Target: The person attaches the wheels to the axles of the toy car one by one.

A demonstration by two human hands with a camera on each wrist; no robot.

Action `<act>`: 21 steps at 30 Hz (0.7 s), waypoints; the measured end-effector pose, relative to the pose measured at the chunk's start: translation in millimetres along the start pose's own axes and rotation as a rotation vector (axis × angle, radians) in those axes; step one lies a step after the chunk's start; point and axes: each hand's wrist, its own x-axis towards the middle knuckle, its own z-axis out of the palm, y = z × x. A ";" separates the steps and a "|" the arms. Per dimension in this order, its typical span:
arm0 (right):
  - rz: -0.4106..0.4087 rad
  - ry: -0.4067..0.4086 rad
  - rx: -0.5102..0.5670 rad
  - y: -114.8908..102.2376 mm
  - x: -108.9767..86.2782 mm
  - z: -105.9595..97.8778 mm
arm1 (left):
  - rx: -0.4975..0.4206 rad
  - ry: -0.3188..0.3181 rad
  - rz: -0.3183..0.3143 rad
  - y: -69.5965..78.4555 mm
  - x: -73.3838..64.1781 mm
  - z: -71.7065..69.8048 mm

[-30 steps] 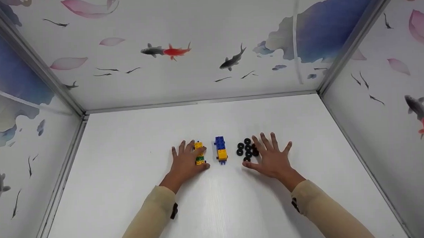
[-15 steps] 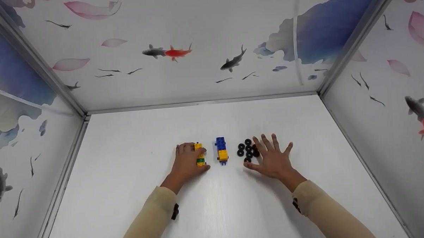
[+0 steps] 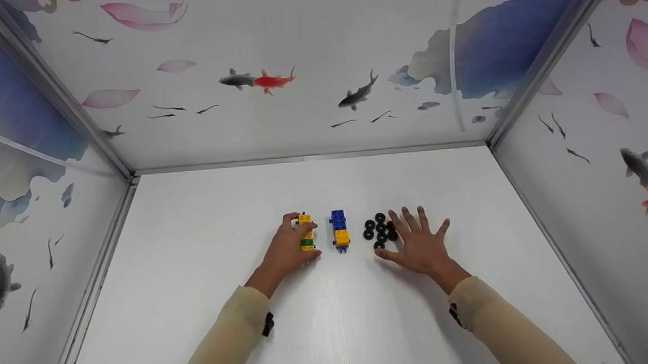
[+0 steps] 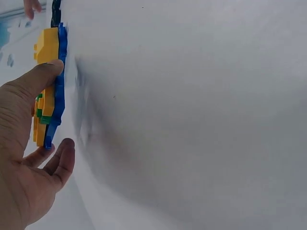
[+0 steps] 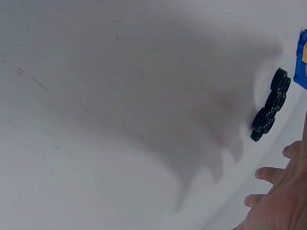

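My left hand [image 3: 289, 245] grips a yellow and green toy block car [image 3: 306, 234] on the white table, its thumb at the near end and a finger across the top. In the left wrist view, the car's blue base [image 4: 54, 108] shows behind the thumb [image 4: 41, 76]. To the right stands a blue and yellow block car [image 3: 338, 222] with small axle stubs at its sides. My right hand [image 3: 418, 243] lies spread beside a cluster of black toy wheels [image 3: 381, 228]; its thumb and index finger reach the cluster's edge, overlapping some wheels.
The white table [image 3: 226, 325] is bounded at the back and sides by white panels [image 3: 311, 134] printed with fish and petals, framed by grey metal strips [image 3: 546, 50]. Both arms come in from the near edge in beige sleeves [image 3: 227, 336].
My left hand's outer fingers, spread straight a second ago, have curled in against the yellow and green car. The right hand, the wheels and the blue and yellow car keep their places.
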 end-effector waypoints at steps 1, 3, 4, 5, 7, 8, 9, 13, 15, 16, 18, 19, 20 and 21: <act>0.000 0.001 0.002 0.3 0.0 0.1 | -0.030 -0.004 -0.012 0.7 -0.2 -0.2; 0.000 0.004 0.005 0.5 -0.4 0.0 | -0.090 -0.009 -0.034 1.6 -0.3 0.0; 0.000 0.005 0.006 0.7 -0.6 0.0 | -0.124 -0.011 -0.045 1.8 -0.4 0.2; 0.000 0.006 0.008 0.8 -0.7 0.0 | -0.161 -0.013 -0.056 2.0 -0.3 0.3; 0.001 0.003 0.007 1.2 -1.0 0.5 | -0.240 -0.014 -0.075 2.2 -0.2 0.7; 0.002 0.002 0.009 1.5 -1.0 1.0 | -0.281 -0.014 -0.081 2.0 0.0 0.9; 0.002 -0.001 0.009 1.9 -0.9 1.5 | -0.321 -0.013 -0.089 2.2 0.3 0.6; 0.006 -0.008 0.011 3.7 -0.7 2.9 | -0.437 -0.020 -0.117 3.3 0.5 -2.1; 0.006 -0.011 0.015 4.7 -0.6 3.3 | -0.468 -0.032 -0.128 4.0 0.5 -4.0; 0.005 -0.009 0.018 5.0 -0.4 3.6 | -0.479 -0.041 -0.129 4.1 0.3 -4.6; 0.003 -0.010 0.025 5.9 -0.3 4.1 | -0.502 -0.057 -0.126 4.3 -0.3 -5.6; 0.002 -0.010 0.028 6.1 0.1 4.7 | -0.511 -0.063 -0.121 4.5 -0.8 -6.0; 0.001 -0.011 0.031 6.4 0.2 5.1 | -0.523 -0.067 -0.117 4.6 -1.2 -6.2; 0.000 -0.012 0.031 6.6 0.4 5.6 | -0.537 -0.070 -0.111 4.5 -1.8 -6.3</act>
